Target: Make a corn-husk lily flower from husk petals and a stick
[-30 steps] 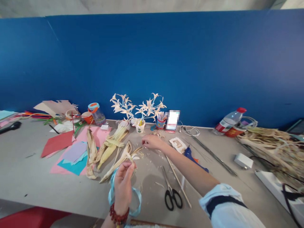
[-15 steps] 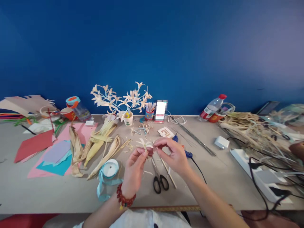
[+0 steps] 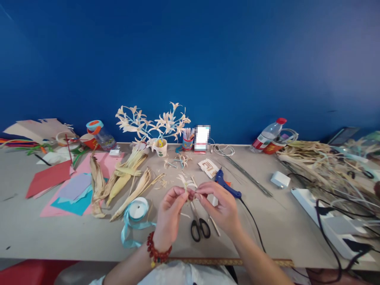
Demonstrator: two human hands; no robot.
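Note:
My left hand [image 3: 170, 211], with a red bead bracelet at the wrist, pinches a small pale husk flower [image 3: 185, 181] by its base, petals upward. Close beside it my right hand [image 3: 221, 204] is closed, thumb and fingertips together at the flower's base; what they pinch is hidden. Black-handled scissors [image 3: 200, 229] lie under the hands, blades pointing away. A blue glue gun [image 3: 227, 184] rests just beyond my right hand. Left of my left hand is a roll of light blue ribbon [image 3: 138, 209] with a loose tail.
Dried corn husks [image 3: 118, 186] and coloured paper [image 3: 75, 192] spread over the left. Husk flowers [image 3: 168, 120] stand in a paper cup [image 3: 160, 148] at the back. Rightward are metal wires [image 3: 249, 176], a bottle [image 3: 268, 134], a white power strip [image 3: 314, 221] and black cables.
My right hand has come down and closer to my left, its fingertips now at the flower's base. More of the glue gun shows. The view has shifted slightly.

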